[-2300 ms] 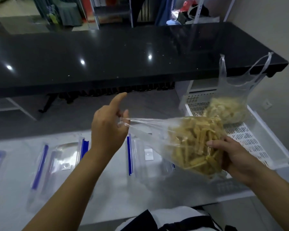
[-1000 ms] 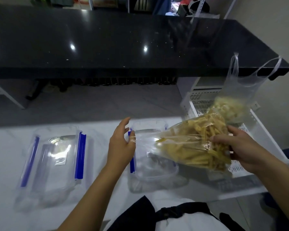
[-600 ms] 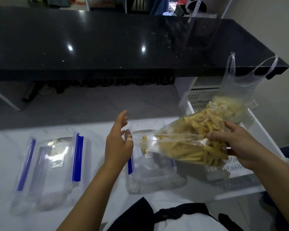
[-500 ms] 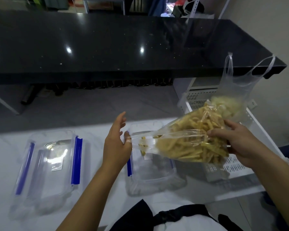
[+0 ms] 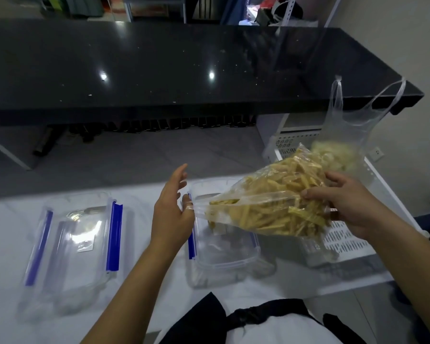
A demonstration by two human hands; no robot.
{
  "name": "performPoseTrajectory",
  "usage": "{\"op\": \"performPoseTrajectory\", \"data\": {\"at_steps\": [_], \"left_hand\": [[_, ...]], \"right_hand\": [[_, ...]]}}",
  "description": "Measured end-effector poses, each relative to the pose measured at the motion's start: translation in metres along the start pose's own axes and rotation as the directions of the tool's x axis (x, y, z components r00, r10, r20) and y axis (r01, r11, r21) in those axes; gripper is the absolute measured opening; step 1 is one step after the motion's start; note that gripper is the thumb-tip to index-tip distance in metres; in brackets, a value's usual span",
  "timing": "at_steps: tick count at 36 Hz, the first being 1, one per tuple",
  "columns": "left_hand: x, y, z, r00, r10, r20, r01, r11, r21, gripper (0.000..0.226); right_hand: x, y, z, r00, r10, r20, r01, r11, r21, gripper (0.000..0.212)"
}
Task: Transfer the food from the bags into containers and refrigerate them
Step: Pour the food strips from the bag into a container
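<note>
Since the earlier frame the bag of fries (image 5: 271, 207) has tipped further, its bottom raised and its mouth lowered over the open container (image 5: 224, 249), and strips now crowd toward the opening. The right hand (image 5: 345, 207) grasps the full end from behind, fingers (image 5: 315, 192) curled into the plastic, lifting it so the food can slide out. The left hand (image 5: 171, 209) pinches the bag's lip at the container's left edge, other fingers spread, apparently to keep the mouth open and aimed. The fries sit between the two hands, above the container on the white desk (image 5: 5, 232). A second container (image 5: 75, 244) lies to the left; another bag (image 5: 343, 145) hangs behind.
</note>
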State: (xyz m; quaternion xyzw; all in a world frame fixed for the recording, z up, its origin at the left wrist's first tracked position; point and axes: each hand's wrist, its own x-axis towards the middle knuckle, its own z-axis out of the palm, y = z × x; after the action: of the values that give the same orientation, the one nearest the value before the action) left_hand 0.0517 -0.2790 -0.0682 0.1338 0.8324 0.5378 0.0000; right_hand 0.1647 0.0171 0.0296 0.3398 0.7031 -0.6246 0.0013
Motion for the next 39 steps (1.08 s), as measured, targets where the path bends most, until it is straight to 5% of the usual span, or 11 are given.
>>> {"op": "performPoseTrajectory", "data": {"at_steps": [23,35,39], "left_hand": [[-0.004,0.009,-0.002,0.997,0.065,0.049,-0.067,0.997,0.047,0.074],[-0.008,0.006,0.0,0.997,0.074,0.007,-0.074,0.996,0.052,0.075],[-0.008,0.004,0.001,0.997,0.081,0.022,-0.082,0.992,0.093,0.069]], "right_hand": [[0.002,-0.012,-0.004,0.989,-0.138,-0.057,0.134,0.989,-0.07,0.022],[-0.006,-0.031,0.007,0.97,-0.245,0.007,0.241,0.948,-0.207,0.032],[-0.003,-0.043,0.001,0.965,-0.262,-0.024,0.257,0.958,-0.129,0.028]]}}
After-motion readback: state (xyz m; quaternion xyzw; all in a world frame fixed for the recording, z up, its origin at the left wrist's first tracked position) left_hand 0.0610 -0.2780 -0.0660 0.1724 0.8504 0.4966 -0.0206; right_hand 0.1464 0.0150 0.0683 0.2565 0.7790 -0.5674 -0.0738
